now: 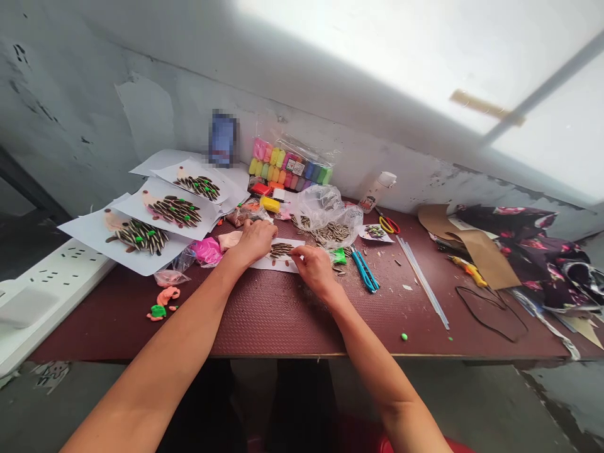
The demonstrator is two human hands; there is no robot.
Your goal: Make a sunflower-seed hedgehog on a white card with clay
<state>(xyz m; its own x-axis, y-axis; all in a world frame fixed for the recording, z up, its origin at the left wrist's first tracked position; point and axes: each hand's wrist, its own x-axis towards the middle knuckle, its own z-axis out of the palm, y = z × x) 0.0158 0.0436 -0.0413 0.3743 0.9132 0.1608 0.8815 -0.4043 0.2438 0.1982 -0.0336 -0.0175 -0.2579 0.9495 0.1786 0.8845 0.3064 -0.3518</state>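
Note:
A small white card [267,263] lies on the dark red table, with a cluster of striped seeds [282,250] and brown dots on it. My left hand [256,239] rests at the card's upper left, fingers bent and pressed together; what they hold, if anything, is hidden. At the card's right edge, beside the seeds, my right hand [312,264] is closed in a pinch, and the thing between its fingertips is too small to make out. Behind the card a clear plastic bag [325,204] lies with loose seeds [333,233] spilling from it.
Seed-covered hedgehog pictures [177,211] are stacked at the left, near a white power strip [51,277]. Colored clay packs [287,167] and a bottle [377,192] stand behind. To the right are a blue cutter [365,270], scissors [389,224], glue sticks [425,283] and a glue gun [469,270].

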